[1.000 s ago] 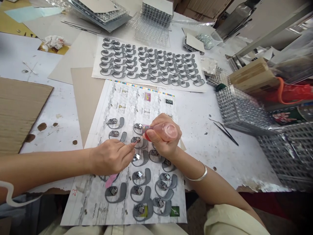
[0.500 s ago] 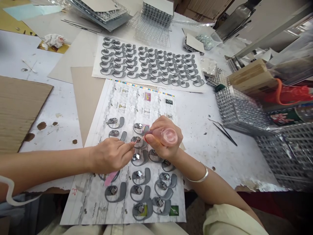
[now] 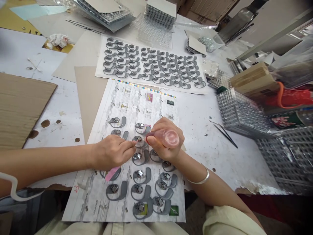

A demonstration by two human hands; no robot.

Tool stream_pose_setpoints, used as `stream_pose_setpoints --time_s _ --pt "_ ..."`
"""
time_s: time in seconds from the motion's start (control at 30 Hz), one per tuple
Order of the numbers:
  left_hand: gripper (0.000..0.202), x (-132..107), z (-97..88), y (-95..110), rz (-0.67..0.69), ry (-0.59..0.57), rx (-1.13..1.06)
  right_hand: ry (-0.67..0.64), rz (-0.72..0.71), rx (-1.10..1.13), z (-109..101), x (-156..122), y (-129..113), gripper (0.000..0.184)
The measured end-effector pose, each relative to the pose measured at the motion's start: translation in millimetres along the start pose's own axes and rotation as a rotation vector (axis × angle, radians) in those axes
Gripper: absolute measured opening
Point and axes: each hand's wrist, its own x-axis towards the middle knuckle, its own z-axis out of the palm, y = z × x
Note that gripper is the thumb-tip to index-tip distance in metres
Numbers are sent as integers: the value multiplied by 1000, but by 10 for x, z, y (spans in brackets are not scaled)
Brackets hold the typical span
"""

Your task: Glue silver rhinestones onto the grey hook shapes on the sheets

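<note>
My left hand (image 3: 114, 151) is closed in a pinch on a thin pink stick (image 3: 112, 174). The stick's broad flat end sticks out below the palm, and its narrow tip is over a grey hook-shaped earphone part (image 3: 139, 140). My right hand (image 3: 168, 137) wraps round a small translucent squeeze bottle (image 3: 168, 138), its base toward me and its reddish nozzle end pointing at the same part. Several like parts with shiny round metal pieces, one of them a hook part (image 3: 141, 176), lie on a printed sheet (image 3: 80, 199) under my hands. Both hands hide some parts.
Beyond the printed sheet lies a white sheet (image 3: 100, 70) covered with rows of grey hook parts. Black tweezers (image 3: 226, 135) rest at the right, near stacked grid trays (image 3: 234, 107). Cardboard (image 3: 22, 104) lies at the left, and crumpled tissue (image 3: 58, 40) behind it.
The whole view has shifted slightly, so things appear a little further right. Both hands keep the same grip, with the stick tip and bottle nozzle still at the same hook part.
</note>
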Motion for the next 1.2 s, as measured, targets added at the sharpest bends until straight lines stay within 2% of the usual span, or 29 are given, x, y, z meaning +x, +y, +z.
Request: stream_pose_setpoints --time_s 0.33,0.7,1.2 --pt "8 -52 5 -124 -100 46 -222 -18 20 -20 -8 -7 -18 9" --pt "7 -48 4 -185 -200 29 -395 3 21 -13 17 -19 -26 7" --pt "12 -89 25 -233 -227 14 -522 9 31 -34 37 -42 -42 10"
